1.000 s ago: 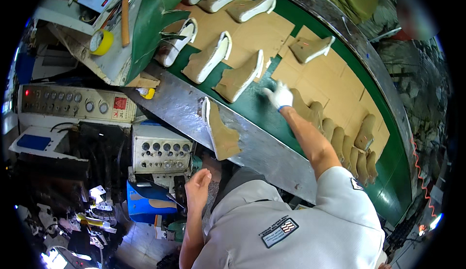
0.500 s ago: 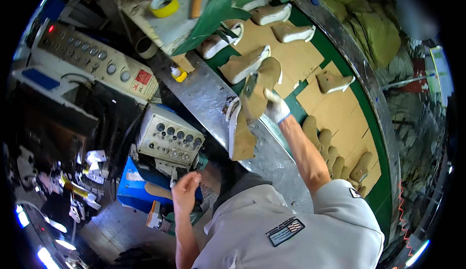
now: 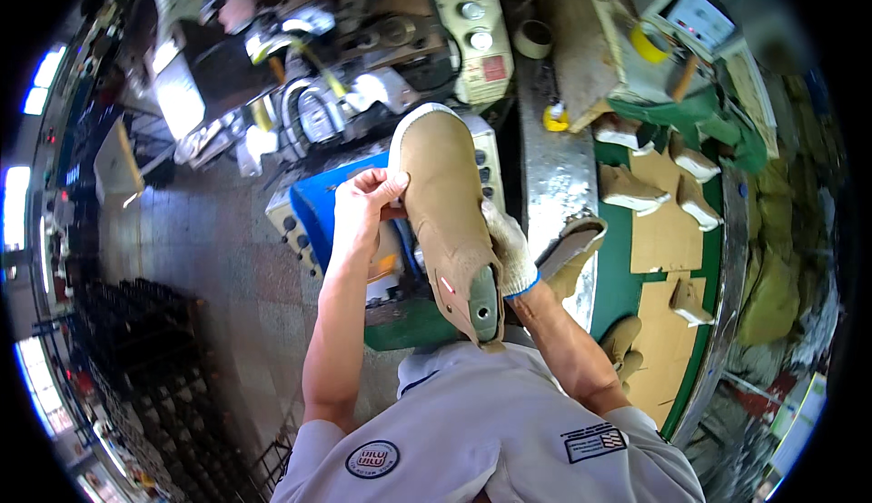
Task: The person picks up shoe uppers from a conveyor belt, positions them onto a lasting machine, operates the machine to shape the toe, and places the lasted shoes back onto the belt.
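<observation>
A tan shoe upper [image 3: 442,199] is held up in front of me, toe pointing away, with a pale edge around the toe. It is pulled over a green shoe last [image 3: 484,303], whose heel end shows at the opening nearest me. My bare left hand [image 3: 365,202] is closed on the upper's left edge, thumb against the side. On the opposite side, my right hand [image 3: 510,251], in a white work glove, grips the shoe; its fingertips are partly hidden. Another tan upper [image 3: 574,262] lies on the metal ledge [image 3: 561,185] to the right.
Several tan uppers sit on cardboard [image 3: 658,231] over a green bench surface [image 3: 614,231]. A machine with clamps and hoses [image 3: 318,108] stands ahead, beside a blue bin [image 3: 341,190]. Yellow tape [image 3: 649,42] lies on a shelf. Dark racks [image 3: 154,367] stand at the left.
My view has swung left toward the machine. The right hand has brought a tan upper from the bench to in front of me, and my left hand has taken hold of it.
</observation>
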{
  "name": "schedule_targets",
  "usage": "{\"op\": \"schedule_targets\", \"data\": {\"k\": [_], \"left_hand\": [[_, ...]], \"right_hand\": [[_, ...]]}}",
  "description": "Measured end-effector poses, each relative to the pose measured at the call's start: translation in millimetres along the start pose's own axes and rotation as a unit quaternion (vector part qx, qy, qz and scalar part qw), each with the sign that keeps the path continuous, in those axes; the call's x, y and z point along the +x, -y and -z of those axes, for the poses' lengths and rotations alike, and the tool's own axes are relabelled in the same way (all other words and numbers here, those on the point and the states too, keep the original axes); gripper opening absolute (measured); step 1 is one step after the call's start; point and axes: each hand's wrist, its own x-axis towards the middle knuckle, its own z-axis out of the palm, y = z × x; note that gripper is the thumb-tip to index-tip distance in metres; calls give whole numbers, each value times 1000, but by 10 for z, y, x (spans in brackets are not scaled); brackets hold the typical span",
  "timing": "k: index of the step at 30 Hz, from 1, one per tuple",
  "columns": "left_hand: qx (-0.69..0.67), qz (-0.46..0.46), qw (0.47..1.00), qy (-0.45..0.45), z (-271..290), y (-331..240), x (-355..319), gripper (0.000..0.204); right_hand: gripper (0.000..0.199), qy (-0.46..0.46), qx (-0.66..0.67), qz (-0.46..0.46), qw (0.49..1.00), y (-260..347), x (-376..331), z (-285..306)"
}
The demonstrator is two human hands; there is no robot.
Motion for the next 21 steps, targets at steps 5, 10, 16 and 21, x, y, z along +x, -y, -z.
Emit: {"op": "schedule_targets", "data": {"k": [5,10,16,21], "left_hand": [[-211,11,977,-36,811,47,207,18],[-449,2,890,-74,1021,95,349,22],[-94,-172,960,-199,1165,72,252,31],[-24,-180,969,-165,1085,147,231,47]], "right_hand": [[52,28,68,-70,995,-367,506,-532],[56,42,46,-80,995,-546,809,-771],[57,25,-70,11,997,-659,1112,-1042],[59,6,-121,78,990,-733,1434,-1118]]}}
